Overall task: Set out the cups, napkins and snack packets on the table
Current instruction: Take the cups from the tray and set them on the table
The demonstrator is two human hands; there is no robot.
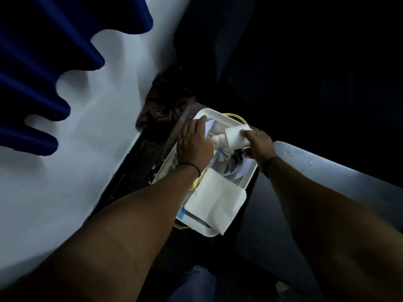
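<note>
Two bare forearms reach down into a white tray (226, 233) of supplies. Right hand (259, 144) grips a white cup (237, 136); left hand (194, 144) lies flat, palm down, on packets (214, 164) beside folded napkins (214, 203). Unloading seems just begun; next, carry the cup to the table.

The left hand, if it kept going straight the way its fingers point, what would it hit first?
Probably the far rim of the white tray. The left hand points up and away over the tray's contents, fingertips already near that rim; depth is hard to judge in this dim view.
</note>
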